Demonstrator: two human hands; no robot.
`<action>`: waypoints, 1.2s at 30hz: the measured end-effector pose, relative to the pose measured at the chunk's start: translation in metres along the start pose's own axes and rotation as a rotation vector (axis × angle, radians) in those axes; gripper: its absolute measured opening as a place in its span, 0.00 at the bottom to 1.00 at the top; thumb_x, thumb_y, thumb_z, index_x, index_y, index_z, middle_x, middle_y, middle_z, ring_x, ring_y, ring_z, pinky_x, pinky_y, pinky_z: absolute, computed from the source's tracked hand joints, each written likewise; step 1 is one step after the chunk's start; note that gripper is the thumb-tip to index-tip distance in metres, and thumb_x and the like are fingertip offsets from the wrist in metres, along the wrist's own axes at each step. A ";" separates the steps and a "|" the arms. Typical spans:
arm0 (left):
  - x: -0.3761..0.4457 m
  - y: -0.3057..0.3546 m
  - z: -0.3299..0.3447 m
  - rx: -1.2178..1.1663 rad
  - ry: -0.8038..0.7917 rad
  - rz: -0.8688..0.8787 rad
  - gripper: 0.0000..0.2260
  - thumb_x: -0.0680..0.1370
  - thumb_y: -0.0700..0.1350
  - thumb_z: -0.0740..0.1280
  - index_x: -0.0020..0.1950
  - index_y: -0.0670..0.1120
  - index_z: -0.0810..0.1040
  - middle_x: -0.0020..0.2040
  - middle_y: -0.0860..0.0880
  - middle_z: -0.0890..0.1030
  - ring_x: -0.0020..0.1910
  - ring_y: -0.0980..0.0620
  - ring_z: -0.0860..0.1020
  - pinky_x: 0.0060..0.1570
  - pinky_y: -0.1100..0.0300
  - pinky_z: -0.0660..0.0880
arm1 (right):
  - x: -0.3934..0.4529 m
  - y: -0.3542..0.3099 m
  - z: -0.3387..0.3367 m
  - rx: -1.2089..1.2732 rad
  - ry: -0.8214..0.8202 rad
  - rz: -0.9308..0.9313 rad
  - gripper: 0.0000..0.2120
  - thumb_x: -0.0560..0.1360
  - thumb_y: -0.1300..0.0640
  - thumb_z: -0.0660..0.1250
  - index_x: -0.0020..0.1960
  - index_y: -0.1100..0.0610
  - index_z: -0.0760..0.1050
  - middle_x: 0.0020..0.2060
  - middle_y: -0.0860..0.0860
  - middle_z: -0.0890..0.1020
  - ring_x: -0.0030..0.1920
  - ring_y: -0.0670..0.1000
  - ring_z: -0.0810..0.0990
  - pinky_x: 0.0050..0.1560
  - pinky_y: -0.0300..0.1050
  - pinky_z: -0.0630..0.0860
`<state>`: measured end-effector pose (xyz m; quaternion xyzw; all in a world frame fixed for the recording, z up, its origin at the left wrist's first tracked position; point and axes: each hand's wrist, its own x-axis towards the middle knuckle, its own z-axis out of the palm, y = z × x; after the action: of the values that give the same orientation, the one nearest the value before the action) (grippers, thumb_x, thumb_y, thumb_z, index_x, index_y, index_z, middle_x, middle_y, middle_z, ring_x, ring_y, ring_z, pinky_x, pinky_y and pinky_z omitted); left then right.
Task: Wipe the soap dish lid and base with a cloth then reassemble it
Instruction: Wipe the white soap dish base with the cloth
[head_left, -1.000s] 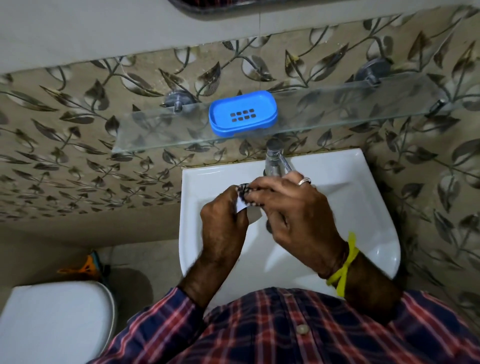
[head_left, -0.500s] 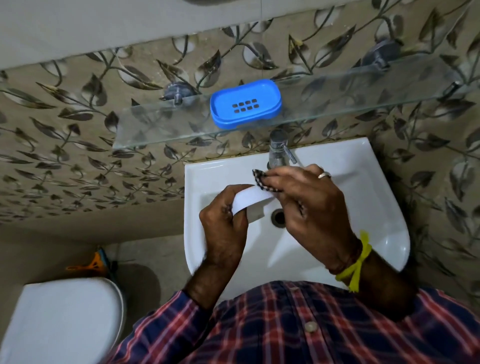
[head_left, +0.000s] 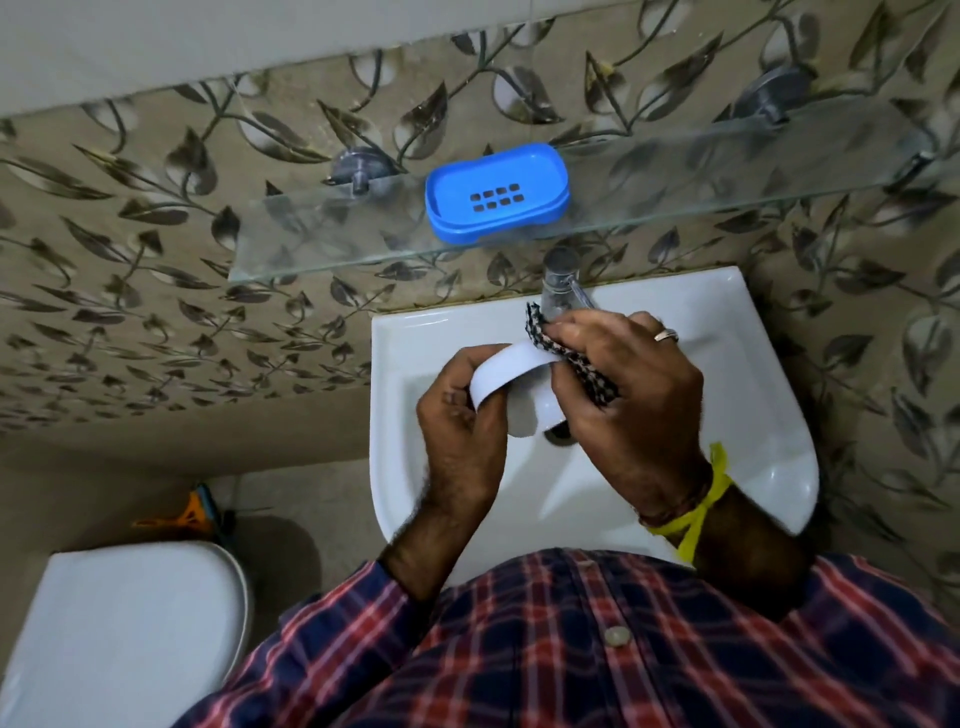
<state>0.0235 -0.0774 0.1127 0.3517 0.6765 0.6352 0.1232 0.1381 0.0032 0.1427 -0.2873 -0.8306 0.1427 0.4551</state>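
White plastic soap dish piece (head_left: 506, 376), curved wall with open side toward camera, held over the white ceramic washbasin (head_left: 753, 415); lid or base, can't tell. Its right end is covered by the right hand and cloth, lower edge blurs into the basin white. Left hand (head_left: 460, 431) has its grip clenched on the piece's left end, fingers curled around the rim, fingertips hidden behind the wall. Right hand (head_left: 631, 395) has its grip grasping a black-and-white checked cloth (head_left: 571, 353), pressing it against the piece's right end; only a strip of the cloth and one corner sticking up near the tap show, rest bunched under the fingers. Silver ring (head_left: 666, 335) on one right finger, yellow thread band (head_left: 698, 512) at the right wrist.

Blue plastic soap dish part with a grid of drain slots (head_left: 496, 192) sits on the clear glass wall shelf (head_left: 322, 244) above the basin, well apart from the hands. Shelf's right end runs out of frame. Chrome tap (head_left: 558, 283) just behind the cloth, spout partly hidden by the right fingers. Basin drain (head_left: 558, 436) mostly hidden under the piece and right hand.

Leaf-pattern wall tiles (head_left: 156, 260) behind. White toilet lid (head_left: 119, 639) lower left, cut off by the frame. Orange and blue object (head_left: 195, 517) on the floor, too small to identify. Red-and-navy checked shirt (head_left: 571, 665) fills the bottom edge.
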 end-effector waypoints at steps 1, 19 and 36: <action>0.000 0.003 0.001 0.065 -0.061 0.005 0.07 0.79 0.33 0.68 0.52 0.43 0.82 0.44 0.59 0.83 0.45 0.64 0.80 0.46 0.68 0.75 | 0.001 0.003 0.000 -0.022 0.014 -0.016 0.09 0.73 0.65 0.70 0.53 0.58 0.84 0.51 0.52 0.86 0.47 0.59 0.83 0.48 0.54 0.80; 0.018 0.018 -0.016 0.211 -0.125 0.097 0.10 0.68 0.31 0.64 0.44 0.41 0.81 0.38 0.50 0.82 0.39 0.57 0.78 0.40 0.58 0.76 | 0.003 -0.018 -0.014 0.028 -0.221 -0.227 0.11 0.78 0.64 0.69 0.57 0.55 0.84 0.57 0.51 0.84 0.45 0.59 0.79 0.45 0.54 0.78; 0.016 0.013 -0.028 0.122 -0.005 0.197 0.10 0.75 0.32 0.64 0.43 0.47 0.78 0.38 0.62 0.77 0.39 0.66 0.75 0.42 0.69 0.70 | 0.004 -0.021 -0.015 0.036 -0.156 -0.187 0.08 0.77 0.63 0.70 0.54 0.57 0.85 0.55 0.51 0.85 0.50 0.56 0.82 0.48 0.54 0.80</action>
<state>-0.0010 -0.0892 0.1345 0.4250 0.6758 0.6010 0.0400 0.1416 -0.0112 0.1639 -0.1885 -0.8840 0.1363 0.4056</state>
